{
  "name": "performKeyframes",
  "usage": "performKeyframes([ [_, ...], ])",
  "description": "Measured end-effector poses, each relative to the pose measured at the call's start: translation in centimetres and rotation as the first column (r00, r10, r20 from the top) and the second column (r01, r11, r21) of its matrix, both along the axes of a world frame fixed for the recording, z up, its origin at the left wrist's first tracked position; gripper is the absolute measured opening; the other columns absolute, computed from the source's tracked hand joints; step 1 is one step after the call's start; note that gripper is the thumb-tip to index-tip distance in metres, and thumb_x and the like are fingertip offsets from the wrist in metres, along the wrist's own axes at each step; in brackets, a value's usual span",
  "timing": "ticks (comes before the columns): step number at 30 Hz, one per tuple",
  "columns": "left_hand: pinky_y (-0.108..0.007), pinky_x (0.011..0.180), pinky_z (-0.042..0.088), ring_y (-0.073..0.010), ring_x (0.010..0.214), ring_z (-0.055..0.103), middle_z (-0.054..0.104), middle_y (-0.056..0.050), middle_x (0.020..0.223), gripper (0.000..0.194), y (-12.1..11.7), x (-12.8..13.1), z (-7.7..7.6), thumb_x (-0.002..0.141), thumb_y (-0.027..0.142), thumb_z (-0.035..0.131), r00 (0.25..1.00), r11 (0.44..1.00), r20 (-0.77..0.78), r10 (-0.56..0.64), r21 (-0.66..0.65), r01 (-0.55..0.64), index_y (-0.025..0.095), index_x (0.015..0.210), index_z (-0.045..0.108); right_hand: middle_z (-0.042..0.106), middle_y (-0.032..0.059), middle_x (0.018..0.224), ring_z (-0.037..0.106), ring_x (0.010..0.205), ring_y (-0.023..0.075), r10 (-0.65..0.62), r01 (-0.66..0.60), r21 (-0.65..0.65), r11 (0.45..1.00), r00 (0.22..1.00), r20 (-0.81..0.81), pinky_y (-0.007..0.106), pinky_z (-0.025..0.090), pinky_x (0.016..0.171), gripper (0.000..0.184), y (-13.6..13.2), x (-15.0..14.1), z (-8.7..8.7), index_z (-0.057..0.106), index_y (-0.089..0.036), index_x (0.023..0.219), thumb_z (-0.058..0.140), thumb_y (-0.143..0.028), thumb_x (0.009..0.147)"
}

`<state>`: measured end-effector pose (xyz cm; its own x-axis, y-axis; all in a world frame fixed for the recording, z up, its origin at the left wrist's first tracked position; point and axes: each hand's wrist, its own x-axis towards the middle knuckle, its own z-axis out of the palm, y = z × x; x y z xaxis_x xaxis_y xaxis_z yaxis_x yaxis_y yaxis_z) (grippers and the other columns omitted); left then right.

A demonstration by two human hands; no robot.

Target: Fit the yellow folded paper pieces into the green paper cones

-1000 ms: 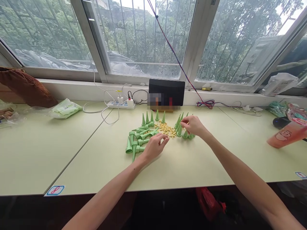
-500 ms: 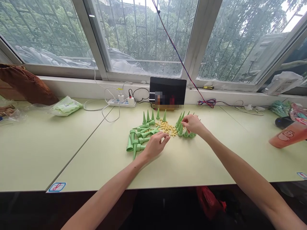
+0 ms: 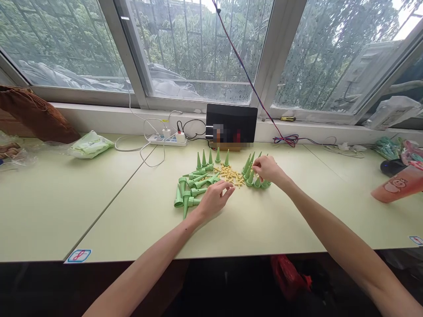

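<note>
Green cones point(image 3: 185, 204): lay or stood in three groups on the pale tabletop point(image 3: 264, 224), all near the two hands.
Lying cones point(image 3: 198, 184): sprawled in an overlapping heap beside the left hand point(image 3: 214, 198), their tips pointing several ways; the tapered shape probably kept them from settling in neat lines.
Back row point(image 3: 210, 159): five green cones stood tip up behind the heap, wide end down, presumably because that end gave the steadier footing.
Right cluster point(image 3: 250, 179): more cones stood tip up, close together; the right hand point(image 3: 268, 169) hid some, so their number could not be told.
Yellow pegs point(image 3: 228, 174): lay scattered between the heap and the right cluster, a middle spot that seemed handy for either hand.
Left hand: curled, thumb near the forefinger, just in front of the pegs; whether a small piece sat between the tips could not be told.
Right hand: thumb and forefinger drawn close together beside a standing cone's upper part; actual hold was unclear. Coming from above likely spared the neighbouring cones a knock.
Screen point(image 3: 231, 123): stood upright behind everything, apparently propped by the brown block point(image 3: 228, 146) at its foot.
Cup point(image 3: 393, 187): stood well apart at far right, perhaps to stay out of the arms' way.
</note>
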<state>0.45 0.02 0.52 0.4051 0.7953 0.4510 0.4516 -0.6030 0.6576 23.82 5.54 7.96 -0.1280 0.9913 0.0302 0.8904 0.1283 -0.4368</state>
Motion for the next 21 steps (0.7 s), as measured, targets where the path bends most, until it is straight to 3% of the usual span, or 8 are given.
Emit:
performKeyframes([
  [8,-0.028,0.064,0.041,-0.0110,0.059,0.049,0.069,-0.003,0.091,0.025,-0.04,0.04,-0.03,0.099,0.034,0.049,1.000,1.000,0.008,-0.007,-0.003,0.007,0.017,0.093,0.067,0.069,0.0045,0.055,0.060,0.038,0.0123,-0.004,0.004,-0.002,1.000,1.000,-0.013,0.022,0.051,0.050,0.026,-0.03,-0.01,0.23,0.062,-0.015,0.063,0.054,-0.011,0.088],
  [21,-0.029,0.066,0.043,-0.0125,0.063,0.053,0.069,-0.004,0.091,0.025,-0.07,0.11,-0.02,0.099,0.033,0.049,1.000,1.000,0.002,-0.006,-0.005,0.006,0.018,0.092,0.067,0.068,0.0059,0.054,0.064,0.042,0.0145,-0.024,0.025,-0.048,0.999,0.999,0.025,0.022,0.049,0.049,0.026,-0.20,0.00,0.74,0.067,-0.012,0.067,0.054,-0.013,0.090],
])
